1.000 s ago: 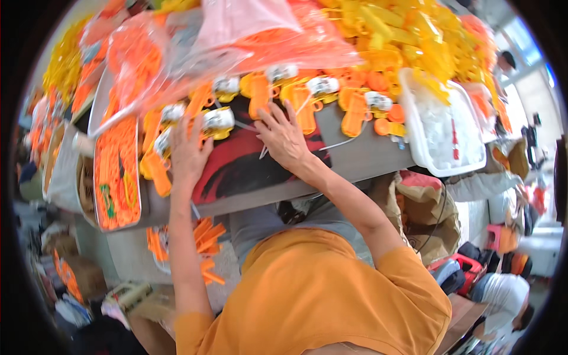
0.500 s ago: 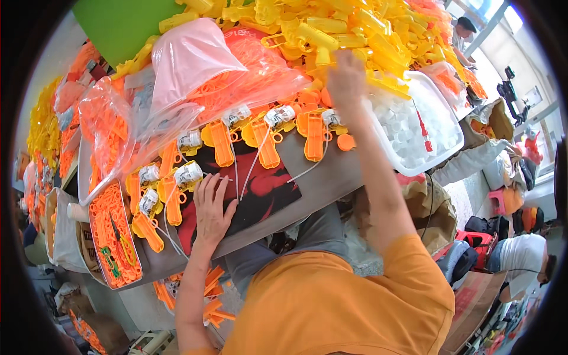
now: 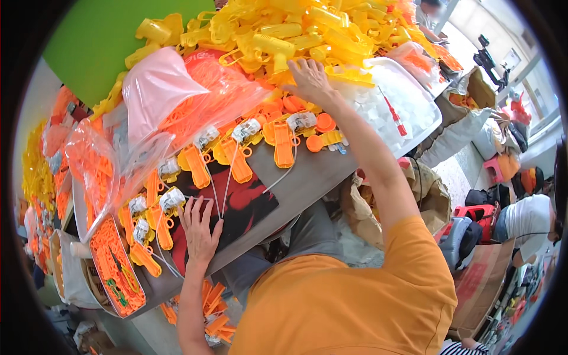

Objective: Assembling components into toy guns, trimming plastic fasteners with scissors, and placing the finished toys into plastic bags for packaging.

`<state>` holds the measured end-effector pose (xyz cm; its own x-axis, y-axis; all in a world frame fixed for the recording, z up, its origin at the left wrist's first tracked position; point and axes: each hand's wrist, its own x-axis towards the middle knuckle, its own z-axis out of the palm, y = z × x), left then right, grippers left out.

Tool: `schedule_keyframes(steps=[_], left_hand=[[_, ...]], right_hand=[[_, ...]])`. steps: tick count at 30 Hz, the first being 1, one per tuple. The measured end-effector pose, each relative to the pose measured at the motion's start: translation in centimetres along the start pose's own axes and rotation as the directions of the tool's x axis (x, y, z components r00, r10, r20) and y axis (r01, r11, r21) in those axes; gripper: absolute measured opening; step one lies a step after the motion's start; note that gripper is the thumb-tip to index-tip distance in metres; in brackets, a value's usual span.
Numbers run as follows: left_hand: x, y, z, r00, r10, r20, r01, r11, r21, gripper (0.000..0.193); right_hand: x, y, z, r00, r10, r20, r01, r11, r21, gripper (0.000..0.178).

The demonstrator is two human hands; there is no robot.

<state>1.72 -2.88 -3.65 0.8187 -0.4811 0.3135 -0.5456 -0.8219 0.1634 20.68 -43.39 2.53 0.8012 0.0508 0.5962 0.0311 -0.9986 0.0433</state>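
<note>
My left hand [image 3: 198, 231] lies with fingers spread on the black-and-red mat [image 3: 251, 201]. Thin pale tubes run past its fingertips, and the hand grips nothing. Farther off, my right hand [image 3: 309, 81] reaches to the near side of a heap of yellow plastic toy-gun shells [image 3: 278, 44]. Its fingers are apart, and whether they touch a shell cannot be told. Several part-built toy guns, with orange handles and clear-white mechanisms, line the table; one orange-handled toy gun [image 3: 284, 145] lies below my right wrist. Beside my left hand is another toy gun [image 3: 160, 225].
To the right stands a white tub [image 3: 435, 121] of translucent pieces, a red screwdriver [image 3: 393, 112] on top. A box of orange parts [image 3: 109, 248] sits at the left edge. Plastic bags of orange parts [image 3: 216, 89] cover the back. Below the table is an open paper sack [image 3: 435, 198].
The view has shifted, so the table things sit farther left. My right hand has moved forward to the yellow heap's edge; my left hand stays on the mat. A yellow-orange piece now shows near my right forearm.
</note>
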Motion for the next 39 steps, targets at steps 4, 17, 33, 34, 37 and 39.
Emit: schedule_keyframes(steps=[4, 17, 33, 34, 37, 39], left_hand=[[-0.4, 1.0, -0.6, 1.0, -0.015, 0.015, 0.015, 1.0, -0.005, 0.049], [3.5, 5.9, 2.4, 0.999, 0.032, -0.02, -0.034, 0.994, -0.104, 0.047], [4.5, 5.9, 2.3, 0.984, 0.176, -0.038, -0.18, 0.966, -0.187, 0.056], [4.3, 5.7, 2.4, 0.986, 0.155, -0.056, -0.163, 0.967, -0.195, 0.055], [3.2, 5.3, 2.1, 0.965, 0.097, -0.244, -0.15, 0.967, -0.206, 0.044], [1.5, 5.6, 2.1, 0.875, -0.039, -0.483, -0.09, 0.966, -0.241, 0.038]], right_hand=[[2.4, 3.4, -3.0, 0.997, -0.076, 0.004, 0.067, 0.905, 0.421, 0.047], [2.7, 13.5, 1.0, 0.921, 0.377, 0.1, -0.387, 0.848, 0.363, 0.02], [1.7, 13.8, -0.5, 0.88, -0.036, -0.474, 0.2, 0.932, 0.301, 0.013], [1.7, 11.9, -1.9, 0.871, -0.049, -0.49, 0.261, 0.889, 0.376, 0.017], [0.4, 2.6, -6.6, 0.942, -0.09, -0.323, 0.262, 0.799, 0.541, 0.019], [-1.6, -2.2, -8.2, 0.922, -0.267, -0.28, 0.387, 0.645, 0.659, 0.023]])
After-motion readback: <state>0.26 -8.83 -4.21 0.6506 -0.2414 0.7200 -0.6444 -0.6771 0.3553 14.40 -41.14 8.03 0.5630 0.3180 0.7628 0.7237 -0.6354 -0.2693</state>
